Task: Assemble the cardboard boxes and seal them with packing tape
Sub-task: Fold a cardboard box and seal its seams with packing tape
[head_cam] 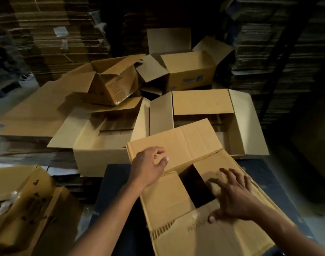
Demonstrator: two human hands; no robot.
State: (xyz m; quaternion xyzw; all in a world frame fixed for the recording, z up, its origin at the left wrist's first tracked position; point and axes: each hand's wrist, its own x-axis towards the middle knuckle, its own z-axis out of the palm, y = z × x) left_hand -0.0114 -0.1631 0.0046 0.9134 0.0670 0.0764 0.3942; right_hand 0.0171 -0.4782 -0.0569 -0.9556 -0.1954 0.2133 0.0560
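Dim storeroom, flat cardboard stacked high at twelve o'clock. My left hand (148, 163), fingers loosely curled and holding nothing I can see, rests on the far flap (185, 139); my right hand (232, 196) presses spread fingers on the box (167, 196). Light, stiff, bendable at the creases, I judge: best held by flap edges.

Blue print on far box (192, 80) illegible

1. Brown cardboard box (178, 196) close by on the dark bench (111, 182), flaps partly folded, a dark square gap in the middle.
2. More brown open boxes (200, 115) behind, flaps up, some tipped over.
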